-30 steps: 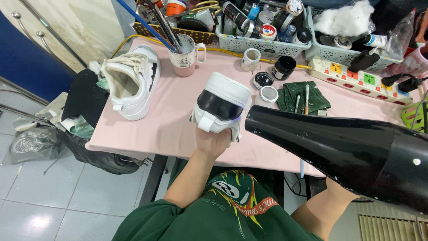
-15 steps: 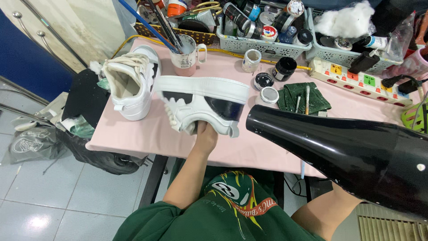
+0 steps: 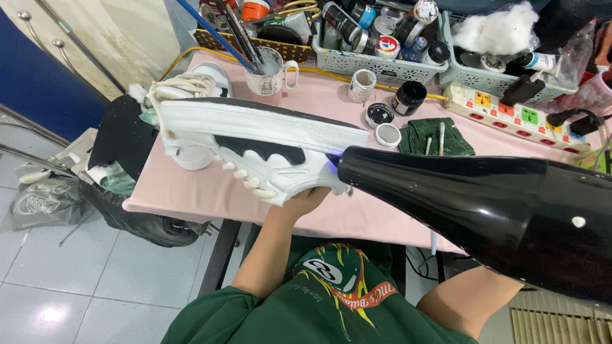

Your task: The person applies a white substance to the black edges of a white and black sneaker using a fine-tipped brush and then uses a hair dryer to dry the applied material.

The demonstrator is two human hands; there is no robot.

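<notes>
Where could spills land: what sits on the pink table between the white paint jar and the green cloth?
In the head view: a black jar and two loose round lids.

The left hand [image 3: 305, 202] holds a white sneaker [image 3: 255, 143] up over the pink desk [image 3: 210, 191]; a black hair dryer [image 3: 484, 204] points at its end.

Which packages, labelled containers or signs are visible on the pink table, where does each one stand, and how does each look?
Small white jar: mid-table, before the grey basket; round, open, stained.
Black jar: right of the white jar; round, dark, open.
Labelled cans and bottles: inside the grey plastic basket at the back; cylinders, mixed colours.
White power strip: far right; long, with coloured switch labels.
No signs or screens.
</notes>
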